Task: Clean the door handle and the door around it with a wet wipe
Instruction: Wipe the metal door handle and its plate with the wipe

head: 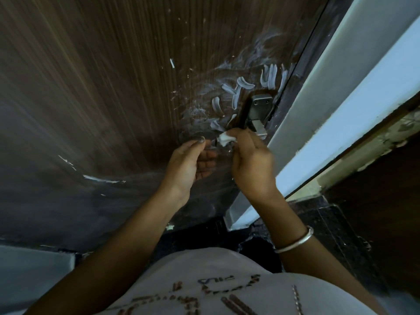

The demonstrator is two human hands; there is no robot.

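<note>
Door handle (244, 114) sits near the dark wood door's (113, 76) right edge, ringed by thick white smears (236, 92) we judge mostly uncleaned. Our right hand (251, 160) pinches a small wet wipe (223, 139) just below it; our left hand (188, 162) hovers loosely cupped, empty.

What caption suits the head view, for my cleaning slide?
Right hand presses a wet wipe below the door handle; white smears streak the door.
</note>
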